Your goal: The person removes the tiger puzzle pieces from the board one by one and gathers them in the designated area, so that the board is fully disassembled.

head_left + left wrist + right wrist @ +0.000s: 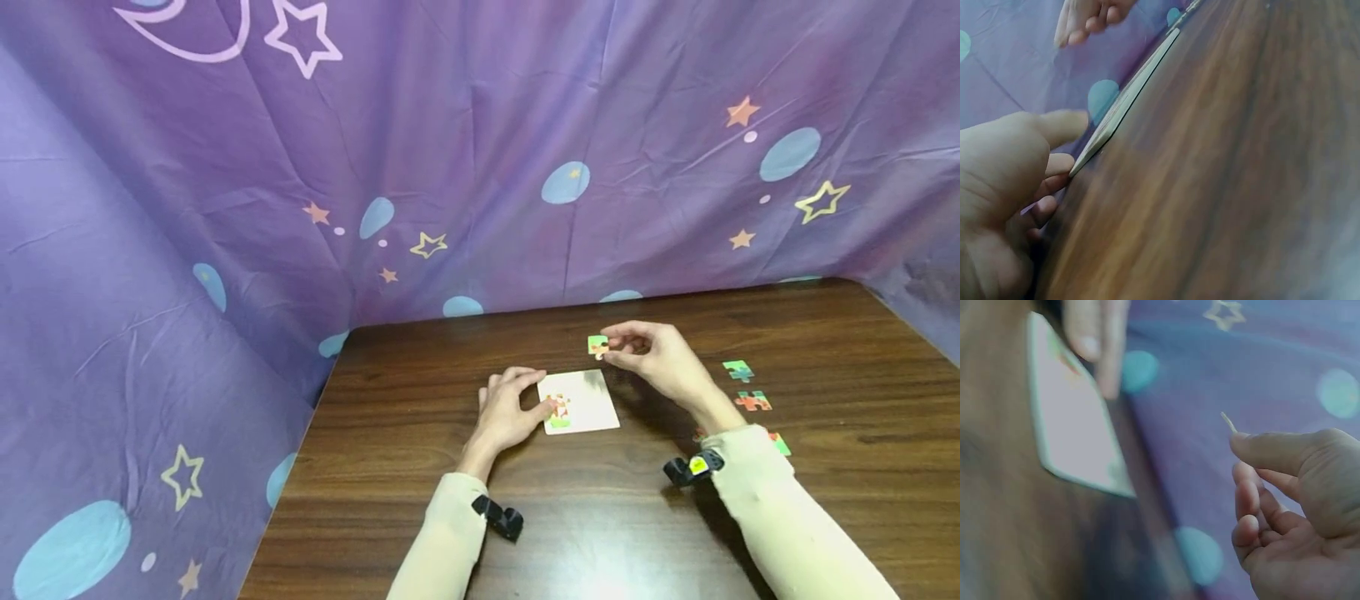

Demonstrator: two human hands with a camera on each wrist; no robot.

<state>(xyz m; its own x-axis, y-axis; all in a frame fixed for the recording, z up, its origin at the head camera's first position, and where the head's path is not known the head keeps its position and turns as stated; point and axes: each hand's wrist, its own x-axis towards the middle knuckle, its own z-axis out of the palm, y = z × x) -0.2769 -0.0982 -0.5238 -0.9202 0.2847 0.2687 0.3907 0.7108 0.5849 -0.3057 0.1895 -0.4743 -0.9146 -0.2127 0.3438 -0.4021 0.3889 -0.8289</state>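
Observation:
A white puzzle board [592, 398] lies flat on the brown table [600, 517], with one colourful piece [558, 411] set in its near left corner. My left hand [517, 404] rests at the board's left edge, thumb touching that set piece. The left wrist view shows the board's edge [1129, 100] against my left fingers [1054, 169]. My right hand [626, 346] hovers just behind the board, pinching a green and orange puzzle piece [597, 345] between thumb and fingers. In the right wrist view that piece [1229, 422] appears edge-on above my thumb.
Three loose pieces lie on the table to the right: a green one [738, 369], an orange one [753, 401] and one [780, 443] half hidden by my right sleeve. A purple star-patterned cloth [480, 167] walls the table at the back and left.

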